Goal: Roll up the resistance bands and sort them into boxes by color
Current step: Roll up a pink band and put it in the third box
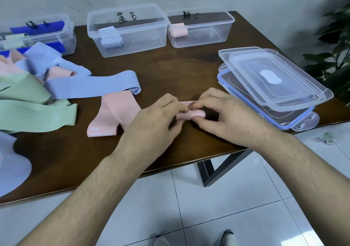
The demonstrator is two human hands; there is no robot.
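Note:
A pink resistance band (113, 113) lies on the brown table (180, 71), one end wound into a small roll (191, 114). My left hand (157, 124) and my right hand (221, 113) both pinch that roll from either side. The band's loose tail trails off to the left. Three clear boxes stand at the back: the left box (66, 37) with a green roll, the middle box (132, 37) holding a blue roll (109, 37), the right box (212, 35) holding a pink roll (179, 30).
A heap of unrolled blue (91, 84), green (34, 116) and pink bands covers the table's left side. Stacked clear lids (274, 86) sit at the right, close to my right hand. A plant (337, 56) stands past the table's right edge. The tiled floor and my feet show below.

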